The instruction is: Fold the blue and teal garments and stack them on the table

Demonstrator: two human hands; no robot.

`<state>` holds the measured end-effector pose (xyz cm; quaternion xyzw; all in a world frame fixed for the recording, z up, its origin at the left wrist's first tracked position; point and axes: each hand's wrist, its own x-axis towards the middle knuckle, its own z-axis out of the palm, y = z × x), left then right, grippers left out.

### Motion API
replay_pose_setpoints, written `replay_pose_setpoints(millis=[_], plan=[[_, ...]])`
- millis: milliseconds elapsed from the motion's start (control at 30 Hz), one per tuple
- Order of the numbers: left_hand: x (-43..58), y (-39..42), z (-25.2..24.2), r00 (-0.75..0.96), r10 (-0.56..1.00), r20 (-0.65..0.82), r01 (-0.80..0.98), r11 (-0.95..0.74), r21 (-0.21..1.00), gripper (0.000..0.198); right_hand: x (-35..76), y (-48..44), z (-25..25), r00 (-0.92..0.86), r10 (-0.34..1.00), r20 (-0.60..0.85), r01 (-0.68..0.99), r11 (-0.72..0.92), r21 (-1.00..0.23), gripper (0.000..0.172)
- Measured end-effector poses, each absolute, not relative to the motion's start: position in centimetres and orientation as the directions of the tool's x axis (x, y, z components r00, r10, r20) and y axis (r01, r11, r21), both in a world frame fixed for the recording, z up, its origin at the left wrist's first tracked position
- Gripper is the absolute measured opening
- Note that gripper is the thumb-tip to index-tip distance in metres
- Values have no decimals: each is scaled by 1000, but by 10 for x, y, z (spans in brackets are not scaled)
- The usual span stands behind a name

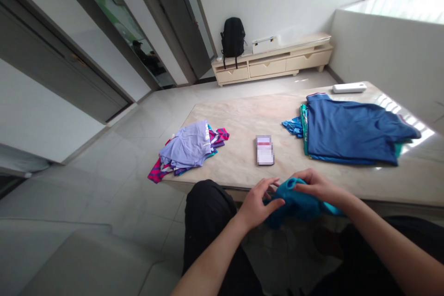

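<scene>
— Two hands meet low in the middle of the frame, at the near edge of the table (pixel 239 120). What are they on?

— Both are on a teal garment (pixel 298 203), bunched up just below the table's edge. The left hand (pixel 258 203) has its grip pinching the cloth from the left side, thumb on top. The right hand (pixel 317 185) has its grip closed over the top of the bunch, fingers curled down into it.

— So the cloth sits between them?

— Yes, between and under both, touching each; some of it trails to the right under the right wrist.

— What else lies on the table?

— A dark blue folded stack (pixel 350 132) at the right, with teal edges showing beneath it. A lilac and striped pile (pixel 189 150) at the left, hanging over the edge. A small blurred card (pixel 264 150) between them, just above the hands. A white flat device (pixel 349 87) near the far right corner.
</scene>
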<state>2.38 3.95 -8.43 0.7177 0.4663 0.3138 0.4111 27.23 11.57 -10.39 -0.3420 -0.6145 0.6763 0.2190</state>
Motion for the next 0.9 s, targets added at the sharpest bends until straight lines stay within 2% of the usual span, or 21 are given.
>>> replay_pose_setpoints(millis=[100,167,267,400,500,600,667,800,900], plan=[[33,39,-84,265,938,223,392,-316,864,29,254,109,-109,-725,677,-131,247,78,-966,38],[34,39,-86,213,942,258,446,-329,832,16,247,106,-111,-711,691,-127,289,123,-949,34],[31,40,-88,180,948,264,502,-319,804,18,244,104,-113,-677,725,-128,330,143,-933,31],[29,38,-88,264,936,232,511,-340,789,17,249,104,-116,-629,767,-131,362,139,-922,25],[31,36,-90,303,930,209,474,-337,813,30,252,104,-117,-598,792,-126,372,135,-918,19],[31,35,-92,205,946,252,508,-322,799,8,251,105,-117,-601,789,-124,376,142,-916,20],[30,36,-93,154,949,276,527,-315,789,2,250,107,-118,-612,781,-126,383,152,-911,22],[26,38,-92,131,950,282,522,-308,795,4,251,110,-122,-653,741,-154,400,166,-901,29],[25,36,-92,177,946,271,482,-323,814,9,255,114,-130,-710,673,-207,420,169,-892,27]])
